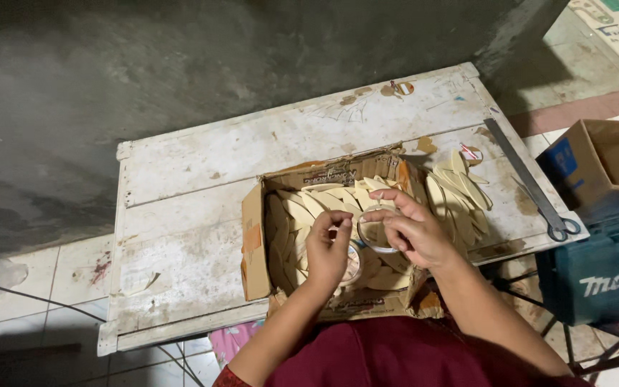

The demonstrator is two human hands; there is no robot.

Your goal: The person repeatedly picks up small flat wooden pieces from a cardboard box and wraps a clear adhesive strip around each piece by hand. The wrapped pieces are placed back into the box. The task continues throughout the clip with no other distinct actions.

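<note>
- Your left hand [329,251] is over the middle of the shallow cardboard box [256,244], its fingers curled in and thumb meeting forefinger in a pinch; it seems to hold the loose end of the tape, though the strip itself is too fine to make out.
- Under that hand lies a roll of tape [354,264], only partly visible past your palm, resting on the contents of the box.
- Your right hand [411,231] is just beside the left, fingers bent around a thin clear ring [375,236], which it grips by the rim between thumb and fingertips.
- The box is filled with pale, leaf-shaped wooden pieces [302,209], laid overlapping in a fan.
- More of the same pieces sit in a loose pile [460,193] on the table, just outside the box's right wall.
- The box stands on a worn white wooden table [202,165] with chipped paint.
- A long metal ruler [521,168] lies along the table's right edge, and a pair of scissors [562,228] rests at its near end.
- Off the table to your right sit an open brown carton [610,161] and a teal tool case [600,276].
</note>
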